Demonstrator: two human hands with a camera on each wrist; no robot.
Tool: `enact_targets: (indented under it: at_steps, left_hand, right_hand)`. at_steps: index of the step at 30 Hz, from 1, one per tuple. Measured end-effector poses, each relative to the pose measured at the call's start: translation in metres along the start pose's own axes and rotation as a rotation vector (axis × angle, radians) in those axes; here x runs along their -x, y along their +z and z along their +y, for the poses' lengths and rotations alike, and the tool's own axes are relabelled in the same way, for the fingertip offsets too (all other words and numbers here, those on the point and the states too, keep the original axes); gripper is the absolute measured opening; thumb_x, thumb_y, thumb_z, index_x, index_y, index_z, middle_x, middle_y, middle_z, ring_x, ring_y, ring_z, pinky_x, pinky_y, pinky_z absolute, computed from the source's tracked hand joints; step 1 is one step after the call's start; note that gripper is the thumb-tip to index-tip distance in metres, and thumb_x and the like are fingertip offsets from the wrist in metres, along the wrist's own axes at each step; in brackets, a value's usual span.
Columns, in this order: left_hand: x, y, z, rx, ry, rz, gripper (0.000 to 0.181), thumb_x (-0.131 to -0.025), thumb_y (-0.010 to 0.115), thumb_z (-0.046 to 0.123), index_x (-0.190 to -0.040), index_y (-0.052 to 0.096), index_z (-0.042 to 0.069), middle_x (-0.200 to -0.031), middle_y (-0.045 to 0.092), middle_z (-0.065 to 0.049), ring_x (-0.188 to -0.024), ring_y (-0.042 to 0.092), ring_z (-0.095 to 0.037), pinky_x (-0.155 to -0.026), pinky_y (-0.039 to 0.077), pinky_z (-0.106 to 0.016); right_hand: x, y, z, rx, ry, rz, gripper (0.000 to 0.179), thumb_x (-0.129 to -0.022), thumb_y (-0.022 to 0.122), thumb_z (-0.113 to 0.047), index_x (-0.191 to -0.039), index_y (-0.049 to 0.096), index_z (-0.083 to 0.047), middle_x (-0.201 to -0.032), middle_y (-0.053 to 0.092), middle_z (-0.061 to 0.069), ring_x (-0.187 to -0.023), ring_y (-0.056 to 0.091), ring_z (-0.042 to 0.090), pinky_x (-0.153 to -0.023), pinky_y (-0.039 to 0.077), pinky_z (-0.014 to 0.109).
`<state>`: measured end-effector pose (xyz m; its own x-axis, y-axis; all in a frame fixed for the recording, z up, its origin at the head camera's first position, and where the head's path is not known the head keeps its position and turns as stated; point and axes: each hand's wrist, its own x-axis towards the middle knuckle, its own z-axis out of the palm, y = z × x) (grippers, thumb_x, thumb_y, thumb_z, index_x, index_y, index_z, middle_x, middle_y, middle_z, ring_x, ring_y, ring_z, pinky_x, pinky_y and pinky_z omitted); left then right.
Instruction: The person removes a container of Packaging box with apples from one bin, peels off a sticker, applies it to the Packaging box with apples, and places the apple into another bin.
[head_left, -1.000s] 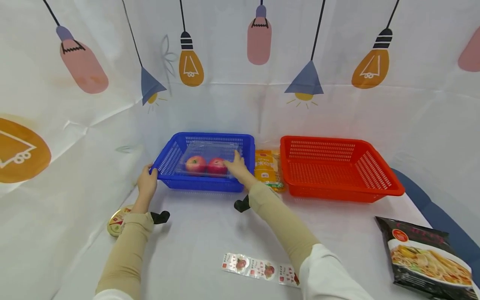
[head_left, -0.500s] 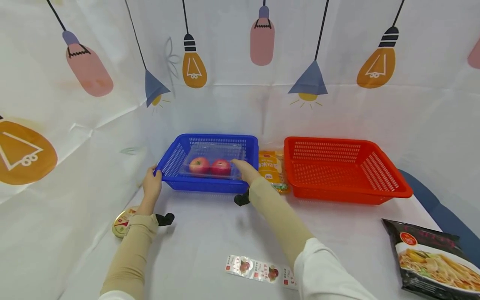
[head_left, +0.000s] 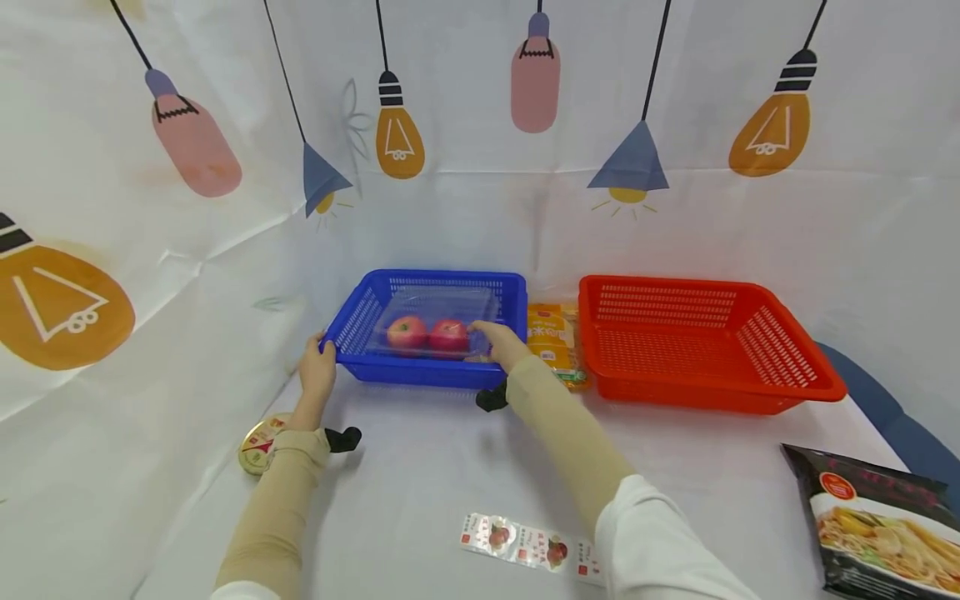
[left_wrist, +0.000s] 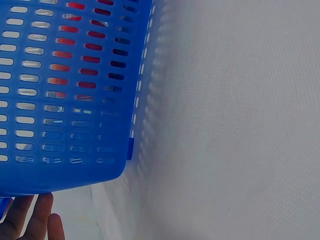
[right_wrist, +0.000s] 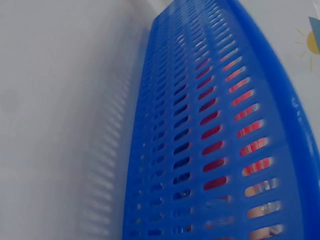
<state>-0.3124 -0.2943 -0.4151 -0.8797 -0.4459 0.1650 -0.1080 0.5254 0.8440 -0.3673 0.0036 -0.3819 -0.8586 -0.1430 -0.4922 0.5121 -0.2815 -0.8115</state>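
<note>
We hold blue basket (head_left: 431, 329) at both near corners: left hand (head_left: 318, 372) curled on left rim, right hand (head_left: 501, 343) over right rim, touching clear apple box (head_left: 438, 321) inside. Basket's long axis runs left-right between hands, at table's far side.

Open tabletop (head_left: 420, 467) before the blue basket (head_left: 420, 371); yellow packet (head_left: 553, 337) wedged against the red basket (head_left: 705, 392).

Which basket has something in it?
The blue basket, on the left: it holds a clear box of apples. The red basket holds nothing.
</note>
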Motion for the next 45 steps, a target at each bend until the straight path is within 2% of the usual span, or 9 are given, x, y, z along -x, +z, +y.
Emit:
enact_targets:
  at_steps: [5, 8, 17, 21, 25, 28, 32, 38, 45]
  left_hand:
    - [0.001, 0.004, 0.003, 0.023, -0.018, -0.004, 0.046, -0.098, 0.031, 0.019, -0.138, 0.034, -0.003, -0.14, 0.036, -0.026, -0.129, 0.034, -0.039, -0.106, 0.026, -0.049]
    - [0.001, 0.005, 0.003, 0.035, -0.023, 0.002, 0.046, -0.097, 0.031, 0.018, -0.138, 0.034, -0.003, -0.14, 0.035, -0.026, -0.13, 0.033, -0.039, -0.106, 0.025, -0.049]
    - [0.001, 0.005, -0.002, 0.039, -0.024, 0.029, 0.044, -0.097, 0.032, 0.017, -0.137, 0.036, -0.003, -0.137, 0.039, -0.027, -0.126, 0.038, -0.039, -0.104, 0.028, -0.049]
    - [0.0, 0.006, -0.003, 0.033, -0.014, 0.028, 0.045, -0.097, 0.032, 0.017, -0.136, 0.036, -0.004, -0.137, 0.04, -0.027, -0.125, 0.039, -0.04, -0.103, 0.028, -0.049]
    - [0.0, 0.006, -0.002, 0.04, -0.018, 0.022, 0.045, -0.097, 0.031, 0.018, -0.137, 0.036, -0.003, -0.136, 0.04, -0.028, -0.125, 0.039, -0.04, -0.103, 0.028, -0.049]
    - [0.0, 0.006, -0.001, 0.041, -0.021, 0.017, 0.045, -0.097, 0.031, 0.018, -0.137, 0.035, -0.003, -0.136, 0.04, -0.028, -0.125, 0.039, -0.04, -0.103, 0.029, -0.049]
    - [0.0, 0.007, 0.0, 0.033, -0.017, 0.016, 0.045, -0.097, 0.032, 0.018, -0.136, 0.036, -0.004, -0.137, 0.04, -0.028, -0.125, 0.039, -0.04, -0.104, 0.028, -0.049]
    - [0.002, 0.001, 0.003, 0.023, 0.005, 0.021, 0.045, -0.098, 0.031, 0.018, -0.137, 0.035, -0.005, -0.137, 0.039, -0.029, -0.126, 0.038, -0.04, -0.104, 0.027, -0.049]
    - [0.001, -0.002, 0.005, 0.032, -0.024, -0.014, 0.048, -0.099, 0.027, 0.02, -0.14, 0.03, -0.003, -0.139, 0.036, -0.028, -0.127, 0.037, -0.039, -0.104, 0.028, -0.049]
  right_hand:
    - [0.005, 0.003, -0.004, -0.055, -0.016, 0.006, 0.069, -0.08, 0.061, -0.001, -0.141, 0.028, -0.004, -0.146, 0.012, 0.011, -0.132, 0.026, 0.028, -0.076, 0.051, 0.04]
    - [0.009, 0.006, -0.007, -0.055, -0.057, 0.014, 0.08, -0.078, 0.059, 0.001, -0.144, 0.014, -0.01, -0.15, 0.007, 0.011, -0.135, 0.022, 0.025, -0.077, 0.052, 0.041]
    - [0.027, 0.009, -0.023, -0.048, -0.089, 0.023, 0.033, -0.079, 0.061, -0.002, -0.11, 0.051, -0.003, -0.138, 0.028, 0.005, -0.127, 0.035, 0.022, -0.064, 0.055, 0.035]
    - [0.041, 0.006, -0.03, -0.028, -0.125, -0.012, 0.012, -0.082, 0.061, -0.005, -0.094, 0.061, -0.003, -0.109, 0.04, 0.003, -0.083, 0.05, 0.016, -0.068, 0.055, 0.035]
    - [0.058, -0.002, -0.034, -0.035, -0.157, -0.084, 0.007, -0.086, 0.06, -0.009, -0.088, 0.06, -0.002, -0.081, 0.034, 0.003, -0.051, 0.033, 0.012, -0.078, 0.053, 0.04]
    - [0.074, -0.013, -0.035, -0.018, -0.182, -0.156, 0.013, -0.089, 0.058, -0.01, -0.098, 0.058, 0.0, -0.095, 0.033, 0.005, -0.077, 0.05, 0.015, -0.084, 0.05, 0.04]
    - [0.097, -0.033, -0.033, 0.02, -0.24, -0.254, 0.029, -0.092, 0.054, -0.011, -0.118, 0.052, 0.002, -0.12, 0.023, 0.004, -0.127, 0.027, 0.027, -0.095, 0.043, 0.043]
    - [0.12, -0.059, -0.028, 0.062, -0.289, -0.316, 0.046, -0.092, 0.056, -0.027, -0.128, 0.046, 0.001, -0.129, 0.021, 0.005, -0.121, 0.042, 0.027, -0.102, 0.036, 0.044]
    - [0.14, -0.1, -0.022, 0.434, -0.474, -0.313, 0.047, -0.094, 0.051, -0.032, -0.138, 0.04, -0.017, -0.137, 0.028, 0.006, -0.126, 0.033, 0.032, -0.101, 0.037, 0.044]
